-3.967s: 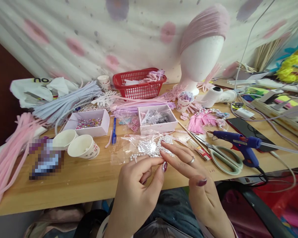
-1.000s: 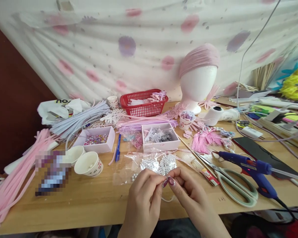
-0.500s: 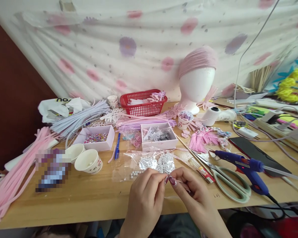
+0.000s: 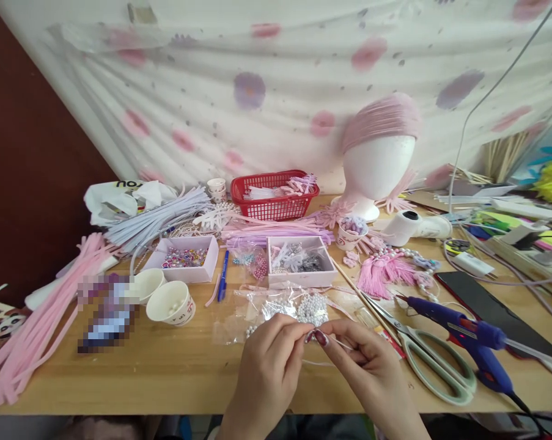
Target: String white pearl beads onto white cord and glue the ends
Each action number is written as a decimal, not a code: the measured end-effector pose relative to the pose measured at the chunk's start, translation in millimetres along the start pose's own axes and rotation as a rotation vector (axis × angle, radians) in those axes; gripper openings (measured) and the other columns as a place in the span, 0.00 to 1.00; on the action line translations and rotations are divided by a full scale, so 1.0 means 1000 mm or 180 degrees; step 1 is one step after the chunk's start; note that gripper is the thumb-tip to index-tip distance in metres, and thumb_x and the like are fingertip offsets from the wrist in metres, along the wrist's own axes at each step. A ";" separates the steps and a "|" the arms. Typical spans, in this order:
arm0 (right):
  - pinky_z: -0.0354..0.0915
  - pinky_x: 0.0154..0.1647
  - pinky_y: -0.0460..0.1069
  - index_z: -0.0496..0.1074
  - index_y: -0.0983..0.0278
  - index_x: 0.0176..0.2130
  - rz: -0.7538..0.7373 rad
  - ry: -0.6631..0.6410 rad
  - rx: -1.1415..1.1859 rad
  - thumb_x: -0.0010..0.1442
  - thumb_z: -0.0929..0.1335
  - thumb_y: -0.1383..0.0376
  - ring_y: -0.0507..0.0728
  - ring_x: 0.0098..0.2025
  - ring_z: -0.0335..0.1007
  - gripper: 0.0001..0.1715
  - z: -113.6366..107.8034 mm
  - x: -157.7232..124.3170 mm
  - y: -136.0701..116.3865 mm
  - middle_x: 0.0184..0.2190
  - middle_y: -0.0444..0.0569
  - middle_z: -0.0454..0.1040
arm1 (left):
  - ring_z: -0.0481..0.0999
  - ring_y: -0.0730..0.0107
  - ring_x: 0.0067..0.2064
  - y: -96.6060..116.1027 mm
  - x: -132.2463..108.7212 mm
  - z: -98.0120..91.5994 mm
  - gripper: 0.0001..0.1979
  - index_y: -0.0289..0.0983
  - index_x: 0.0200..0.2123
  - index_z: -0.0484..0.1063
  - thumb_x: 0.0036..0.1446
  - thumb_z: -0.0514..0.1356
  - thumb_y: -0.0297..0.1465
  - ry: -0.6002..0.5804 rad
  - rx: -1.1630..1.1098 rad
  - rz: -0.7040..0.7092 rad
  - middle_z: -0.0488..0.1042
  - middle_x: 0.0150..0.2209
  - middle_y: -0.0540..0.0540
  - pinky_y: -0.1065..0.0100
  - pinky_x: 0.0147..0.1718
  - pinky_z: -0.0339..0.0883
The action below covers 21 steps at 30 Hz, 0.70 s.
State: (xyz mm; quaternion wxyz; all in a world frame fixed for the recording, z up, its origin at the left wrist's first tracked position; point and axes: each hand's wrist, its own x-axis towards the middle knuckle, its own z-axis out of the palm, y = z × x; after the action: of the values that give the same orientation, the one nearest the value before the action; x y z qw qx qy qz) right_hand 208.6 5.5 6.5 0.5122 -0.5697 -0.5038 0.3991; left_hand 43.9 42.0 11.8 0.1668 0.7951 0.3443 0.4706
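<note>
My left hand (image 4: 272, 360) and my right hand (image 4: 360, 357) meet fingertip to fingertip just above the front of the wooden table. Both are closed in a pinch, thumbs against forefingers. A thin white thread (image 4: 318, 363) shows between them, with a loose stretch hanging below the fingers. Whatever is right at the fingertips is too small to make out. Close behind the hands lie clear plastic bags with silvery-white pearl beads (image 4: 313, 310), partly hidden by my left hand.
Scissors (image 4: 434, 360), a blue glue gun (image 4: 461, 333) and a black phone (image 4: 491, 311) lie at the right. Paper cups (image 4: 171, 304) and bead boxes (image 4: 301, 278) stand left and behind. Farther back are a red basket (image 4: 276, 211) and a foam head (image 4: 379, 165).
The view has shifted slightly, so the table things sit a little farther right and lower. Both hands stay pinched together, with only slight finger movement.
</note>
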 end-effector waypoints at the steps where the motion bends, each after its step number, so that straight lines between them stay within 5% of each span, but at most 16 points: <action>1: 0.63 0.19 0.46 0.82 0.61 0.35 0.0006 0.0149 -0.0024 0.59 0.73 0.49 0.56 0.25 0.70 0.18 0.001 0.000 0.001 0.23 0.48 0.74 | 0.79 0.67 0.36 -0.001 0.001 0.000 0.12 0.38 0.44 0.75 0.66 0.54 0.20 -0.0009 0.0029 -0.0007 0.78 0.35 0.46 0.68 0.36 0.73; 8: 0.48 0.12 0.45 0.83 0.61 0.32 -0.0207 0.0261 -0.0256 0.58 0.74 0.49 0.49 0.15 0.50 0.18 0.009 -0.003 0.007 0.18 0.46 0.71 | 0.78 0.65 0.37 0.000 -0.007 0.000 0.14 0.39 0.43 0.74 0.67 0.51 0.20 -0.0030 0.0167 -0.0195 0.78 0.36 0.45 0.65 0.36 0.73; 12: 0.53 0.13 0.45 0.83 0.60 0.32 -0.0193 0.0208 -0.0148 0.59 0.73 0.50 0.51 0.16 0.57 0.17 0.015 -0.006 0.011 0.15 0.45 0.68 | 0.77 0.64 0.37 0.000 -0.016 -0.003 0.15 0.38 0.43 0.73 0.66 0.49 0.20 -0.0104 0.0255 -0.0298 0.78 0.37 0.44 0.65 0.35 0.72; 21: 0.66 0.19 0.45 0.81 0.60 0.31 -0.0449 0.0218 -0.0165 0.59 0.74 0.54 0.58 0.26 0.74 0.13 0.018 -0.008 0.011 0.28 0.51 0.80 | 0.76 0.66 0.40 0.003 -0.018 -0.008 0.09 0.37 0.41 0.72 0.67 0.52 0.23 -0.0069 -0.0184 -0.0554 0.76 0.38 0.44 0.66 0.39 0.71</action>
State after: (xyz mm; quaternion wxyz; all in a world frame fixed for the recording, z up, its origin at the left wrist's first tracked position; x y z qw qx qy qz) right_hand 191.2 1.2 -8.1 0.5411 -0.5592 -0.5351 0.3290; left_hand 32.6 27.2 6.0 0.2337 0.7620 0.3966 0.4554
